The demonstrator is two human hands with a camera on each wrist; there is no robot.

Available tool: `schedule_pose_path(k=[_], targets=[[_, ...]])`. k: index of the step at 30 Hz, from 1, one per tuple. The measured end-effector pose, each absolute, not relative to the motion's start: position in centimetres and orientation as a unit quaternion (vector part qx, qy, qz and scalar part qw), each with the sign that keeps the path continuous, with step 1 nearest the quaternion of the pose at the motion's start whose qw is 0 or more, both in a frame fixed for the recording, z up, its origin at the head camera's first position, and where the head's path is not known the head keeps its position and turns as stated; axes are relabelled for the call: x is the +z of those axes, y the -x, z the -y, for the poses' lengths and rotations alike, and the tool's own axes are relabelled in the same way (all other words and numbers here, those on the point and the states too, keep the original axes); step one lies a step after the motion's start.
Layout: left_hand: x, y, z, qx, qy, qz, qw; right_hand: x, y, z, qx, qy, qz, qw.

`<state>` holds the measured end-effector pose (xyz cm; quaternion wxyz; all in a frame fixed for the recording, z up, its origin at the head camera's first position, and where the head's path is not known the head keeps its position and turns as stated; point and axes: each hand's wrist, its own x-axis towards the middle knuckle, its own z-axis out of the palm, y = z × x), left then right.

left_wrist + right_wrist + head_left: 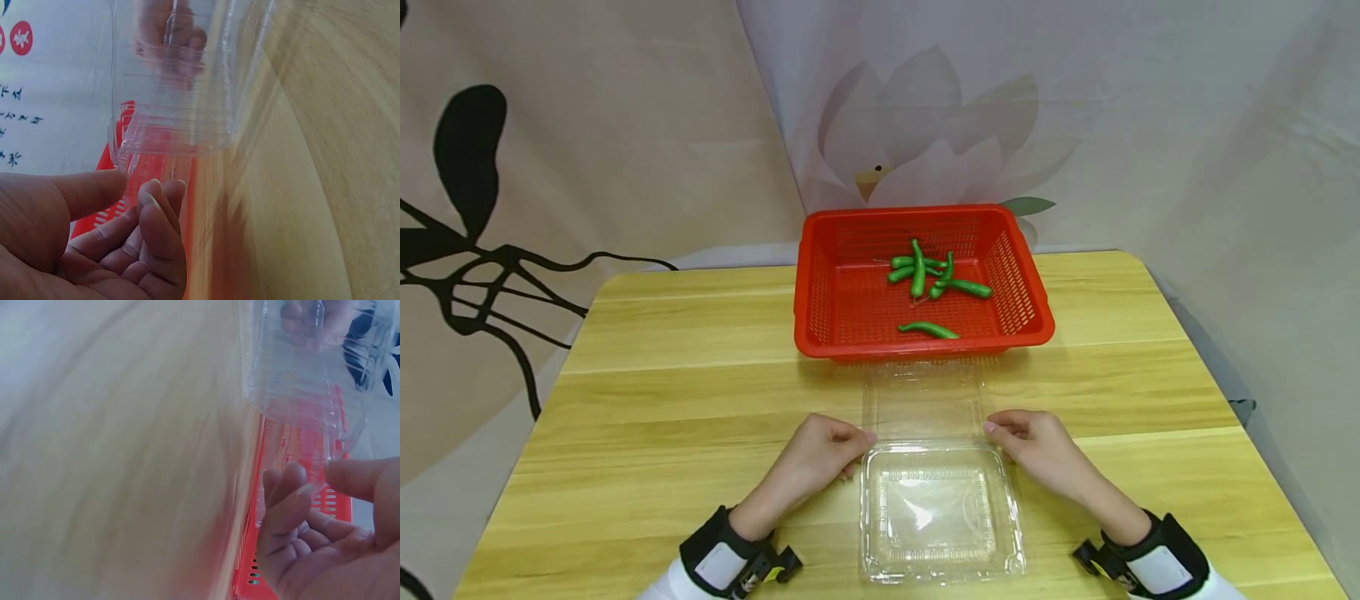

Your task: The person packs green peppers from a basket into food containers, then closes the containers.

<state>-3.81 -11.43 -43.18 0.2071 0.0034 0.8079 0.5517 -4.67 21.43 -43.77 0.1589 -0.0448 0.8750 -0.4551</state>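
A clear plastic clamshell box (936, 512) lies opened out on the wooden table, its two halves joined by a fold. The farther half (925, 400) extends towards the red basket. My left hand (822, 454) pinches the box's left edge near the fold between thumb and fingers. On the opposite edge, my right hand (1037, 450) pinches the plastic in the same way. Both wrist views show the see-through box (175, 94) just beyond the fingertips; the thumb and curled fingers of the right hand (325, 531) meet at its rim.
A red perforated basket (925, 346) stands behind the box near the table's back edge. Inside it lie several green chili peppers (918, 271), one apart from the others. The wooden table (662, 400) extends to both sides, with a printed cloth (1112, 108) behind.
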Motion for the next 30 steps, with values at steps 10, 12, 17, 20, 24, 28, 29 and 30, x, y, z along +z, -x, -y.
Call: schedule_pose_path(k=[10,12,17,20,24,28,29,30], targets=[[-43.2,3.5,11.5,0.584,0.014,-0.783,0.215,-43.4,4.1,-21.5,-0.461,0.047,-0.871,0.161],[-43.2,3.3,11.5,0.586,0.014,-0.781,0.215,-43.3,3.9,-21.4,-0.464,0.046,-0.87,0.162],[-43.1,3.1,11.7,0.591,0.015,-0.777,0.217,-43.1,3.5,-21.5,-0.469,0.057,-0.867,0.159],[-43.2,2.8,11.8,0.595,0.013,-0.775,0.215,-43.0,3.4,-21.5,-0.474,0.074,-0.863,0.158],[-43.1,2.5,11.8,0.592,0.012,-0.777,0.216,-42.9,3.2,-21.6,-0.478,0.087,-0.859,0.161],[-43.0,2.2,11.9,0.585,0.012,-0.781,0.219,-42.8,3.0,-21.6,-0.475,0.089,-0.86,0.163],[-43.0,2.1,11.9,0.584,0.012,-0.781,0.22,-42.8,2.9,-21.6,-0.474,0.09,-0.86,0.163],[-42.9,2.0,11.9,0.583,0.011,-0.782,0.22,-42.7,2.9,-21.6,-0.475,0.09,-0.86,0.164]])
